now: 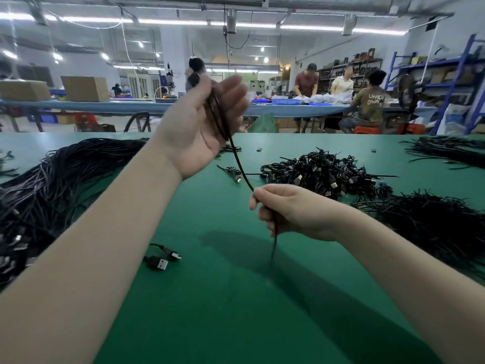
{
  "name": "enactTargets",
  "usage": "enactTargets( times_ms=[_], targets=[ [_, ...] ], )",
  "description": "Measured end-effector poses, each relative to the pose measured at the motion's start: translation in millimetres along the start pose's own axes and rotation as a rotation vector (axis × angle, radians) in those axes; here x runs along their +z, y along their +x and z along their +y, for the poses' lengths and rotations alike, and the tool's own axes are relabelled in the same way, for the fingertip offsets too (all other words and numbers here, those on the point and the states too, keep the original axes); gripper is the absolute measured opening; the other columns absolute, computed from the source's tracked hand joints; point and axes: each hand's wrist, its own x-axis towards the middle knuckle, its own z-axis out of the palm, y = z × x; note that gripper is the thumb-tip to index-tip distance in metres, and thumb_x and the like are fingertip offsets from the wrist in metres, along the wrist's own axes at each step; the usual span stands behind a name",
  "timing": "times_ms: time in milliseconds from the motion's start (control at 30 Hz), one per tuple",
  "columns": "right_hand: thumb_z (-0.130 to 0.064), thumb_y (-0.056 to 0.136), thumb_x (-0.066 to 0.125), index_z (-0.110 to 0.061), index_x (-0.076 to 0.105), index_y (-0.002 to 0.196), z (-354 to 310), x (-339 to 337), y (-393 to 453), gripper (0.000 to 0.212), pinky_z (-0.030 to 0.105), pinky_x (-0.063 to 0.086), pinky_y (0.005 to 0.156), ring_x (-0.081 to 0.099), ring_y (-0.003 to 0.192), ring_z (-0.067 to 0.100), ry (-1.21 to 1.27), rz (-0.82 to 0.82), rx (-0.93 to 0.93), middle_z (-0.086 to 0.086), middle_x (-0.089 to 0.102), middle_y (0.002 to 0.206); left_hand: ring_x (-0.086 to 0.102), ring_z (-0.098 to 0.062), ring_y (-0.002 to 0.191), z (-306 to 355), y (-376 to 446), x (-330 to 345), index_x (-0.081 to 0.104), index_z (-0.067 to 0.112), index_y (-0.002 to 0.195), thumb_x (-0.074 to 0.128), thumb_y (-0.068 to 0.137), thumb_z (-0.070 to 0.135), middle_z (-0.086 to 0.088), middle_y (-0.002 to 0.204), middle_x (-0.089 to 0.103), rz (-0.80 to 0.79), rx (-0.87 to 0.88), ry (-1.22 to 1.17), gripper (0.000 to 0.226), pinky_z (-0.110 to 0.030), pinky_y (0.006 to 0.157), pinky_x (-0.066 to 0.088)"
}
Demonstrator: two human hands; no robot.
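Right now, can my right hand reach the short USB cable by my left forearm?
Probably yes: only bare green mat lies between right hand and USB cable, though it is pinching the black cable.

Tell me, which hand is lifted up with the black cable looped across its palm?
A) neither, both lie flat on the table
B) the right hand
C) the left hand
C: the left hand is raised above the green table with the black cable looped across its palm, while the right hand pinches the same cable lower down.
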Motion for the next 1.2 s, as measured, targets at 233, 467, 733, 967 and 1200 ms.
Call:
enactTargets(
  times_ms=[233,467,733,967,1200],
  targets=[
    [-0.046,0.095,0.049,-0.019,0.065,0.077,-16.7,-26.1,-6.2,0.036,0.015,0.029,0.038,0.03,0.035,0.004,-0.521,0.48,-0.062,-0.011,0.04,0.041,0.054,-0.01,0.05,-19.2,-6.3,-12.6,0.073,0.016,0.088,0.044,0.094,0.043,0.004,0.058,0.061,-0.387,-0.556,0.813,0.04,-0.019,0.048,0.041],
    [-0.018,0.101,0.041,-0.022,0.058,0.071,-31.5,6.2,1.2,0.034,0.012,0.039,0.043,0.046,0.037,0.0,-0.284,0.438,-0.256,-0.013,0.052,0.043,0.07,-0.01,0.078,-45.0,6.0,1.7,0.065,0.012,0.101,0.035,0.103,0.036,-0.002,0.088,0.074,0.164,-0.237,0.336,0.039,-0.021,0.067,0.056],
    [-0.034,0.095,0.056,-0.022,0.072,0.082,8.4,-7.0,6.9,0.024,0.024,0.051,0.065,0.064,0.067,0.01,-0.025,0.304,-0.086,-0.006,0.069,0.071,0.046,-0.007,0.051,-34.6,1.1,12.7,0.053,0.018,0.085,0.035,0.104,0.026,0.009,0.054,0.04,0.143,-0.133,0.0,0.027,-0.017,0.057,0.037],
    [-0.033,0.097,0.053,-0.016,0.065,0.091,9.2,-9.3,10.1,0.021,0.031,0.056,0.07,0.069,0.07,0.017,0.418,0.262,-0.022,-0.002,0.07,0.073,0.038,-0.006,0.049,-66.0,-2.4,10.6,0.049,0.016,0.082,0.031,0.104,0.03,0.008,0.056,0.042,0.017,-0.293,0.027,0.031,-0.015,0.045,0.033],
    [-0.016,0.096,0.053,-0.011,0.059,0.082,23.1,-7.5,11.6,0.016,0.028,0.06,0.066,0.064,0.055,0.009,0.467,0.328,0.019,0.0,0.058,0.063,0.06,-0.01,0.05,-86.4,-0.1,6.9,0.058,0.01,0.081,0.038,0.103,0.025,0.001,0.059,0.062,0.169,-0.328,0.203,0.034,-0.018,0.049,0.05]
  ],
)
